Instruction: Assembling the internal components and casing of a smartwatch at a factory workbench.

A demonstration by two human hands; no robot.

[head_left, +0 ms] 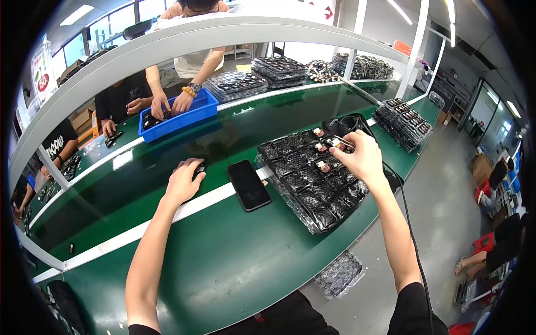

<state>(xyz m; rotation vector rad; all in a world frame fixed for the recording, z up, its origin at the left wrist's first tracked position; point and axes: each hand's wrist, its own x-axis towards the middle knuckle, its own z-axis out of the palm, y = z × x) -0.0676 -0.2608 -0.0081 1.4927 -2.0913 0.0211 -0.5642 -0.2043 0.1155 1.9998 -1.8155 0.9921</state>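
From where I stand, the worker's left hand point(186, 180) rests on the green belt beyond the white strip point(209, 202), fingers loosely curled around a small dark part point(201, 167); I can't tell whether it is pinched or merely touched. Next along, a black phone point(248, 185) lies flat across the strip, seemingly within easy reach of either hand. Right of it sits a stack of black compartment trays point(304, 192), angled toward the worker, probably so the pockets face the arm; most look bare, and a few small parts point(323, 166) lie in the upper ones. Over these the right hand point(362, 156) holds silver tweezers point(346, 143) in a narrow pinch, presumably because such pieces are too fine for bare fingers. As for the surroundings, from the left a lone dark piece point(71, 248) lies on the belt, and a co-worker's hands point(174, 106) dip into a blue bin point(180, 123) across the way. The white overhead rail point(251, 30) cuts across the view of that person. A black pouch point(341, 124) crowds the trays' far edge, a dark cable point(414, 240) hangs close by the right forearm, and another filled tray stack point(403, 125) stands farther right.
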